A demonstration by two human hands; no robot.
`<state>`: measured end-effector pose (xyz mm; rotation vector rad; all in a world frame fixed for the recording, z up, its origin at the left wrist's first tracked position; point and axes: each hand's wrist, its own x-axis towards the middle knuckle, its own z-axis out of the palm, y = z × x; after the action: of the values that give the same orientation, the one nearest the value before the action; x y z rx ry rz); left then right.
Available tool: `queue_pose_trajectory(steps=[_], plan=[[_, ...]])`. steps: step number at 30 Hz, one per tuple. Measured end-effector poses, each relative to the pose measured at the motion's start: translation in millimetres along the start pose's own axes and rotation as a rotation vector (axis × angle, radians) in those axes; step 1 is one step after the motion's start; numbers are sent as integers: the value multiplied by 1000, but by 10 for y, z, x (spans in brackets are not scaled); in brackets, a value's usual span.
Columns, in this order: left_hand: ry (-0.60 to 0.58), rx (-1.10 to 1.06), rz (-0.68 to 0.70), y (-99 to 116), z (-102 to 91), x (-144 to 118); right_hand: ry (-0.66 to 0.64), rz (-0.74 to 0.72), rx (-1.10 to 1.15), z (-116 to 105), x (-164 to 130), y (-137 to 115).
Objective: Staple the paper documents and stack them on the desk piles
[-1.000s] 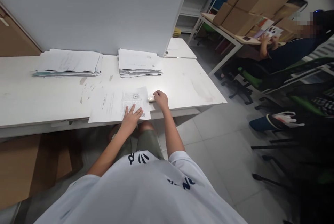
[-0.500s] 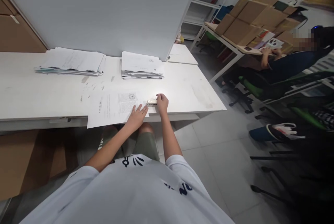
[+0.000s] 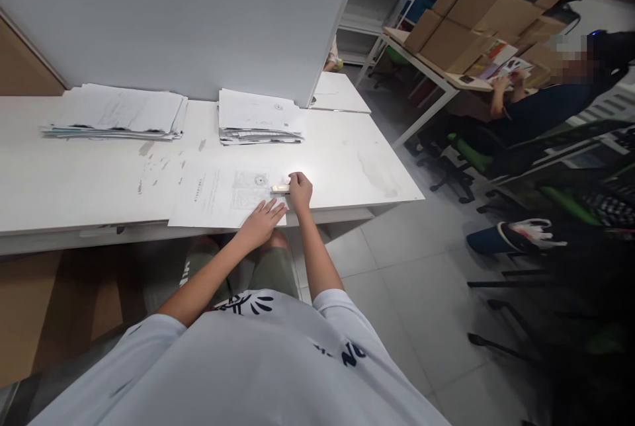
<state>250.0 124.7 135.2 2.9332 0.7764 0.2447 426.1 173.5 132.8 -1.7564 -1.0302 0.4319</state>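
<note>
A printed sheet of paper (image 3: 201, 204) lies near the front edge of the white table (image 3: 342, 161), its near edge jutting slightly past it. Flat on its lower right part rests my left hand (image 3: 260, 224), fingers spread. My right hand (image 3: 300, 192) is closed around a small, light-coloured stapler (image 3: 280, 188). The stapler points left, and its tip overlaps the right edge of the sheet. Whether its jaws are pressed together is too small to tell.
Two paper stacks, a wide one (image 3: 116, 112) and a narrower one (image 3: 260, 115), sit along the grey partition (image 3: 188, 16). To the right, a person (image 3: 550, 105) sits at another table with cardboard boxes (image 3: 471, 6). A blue bin (image 3: 489, 239) stands on the floor.
The sheet has turned a little, and its near edge has moved further onto the table. The stapler's tip has come over the sheet's right edge. The whole view has shifted slightly.
</note>
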Motion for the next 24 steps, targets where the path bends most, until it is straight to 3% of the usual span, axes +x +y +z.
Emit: queue_pose_trajectory(steps=[3,6,9,12,18,21,24], plan=[[59,-22,-16,173,100,127,-7,-1,-34,0,-8,-9],[148,-44,-117,296,189,202,0,-44,-73,1,-38,-34],[194,-65,-141,314,245,210,13,-152,-147,-7,-69,-77],[200,-69,-121,272,264,161,-103,-196,-332,-37,-59,-142],[104,75,-46,57,117,-291,-380,-210,-712,-61,54,-318],[85,181,-169,-182,-32,-626,-410,-230,-805,-23,98,-402],[78,229,-287,-434,-170,-800,-425,-235,-815,-11,136,-453]])
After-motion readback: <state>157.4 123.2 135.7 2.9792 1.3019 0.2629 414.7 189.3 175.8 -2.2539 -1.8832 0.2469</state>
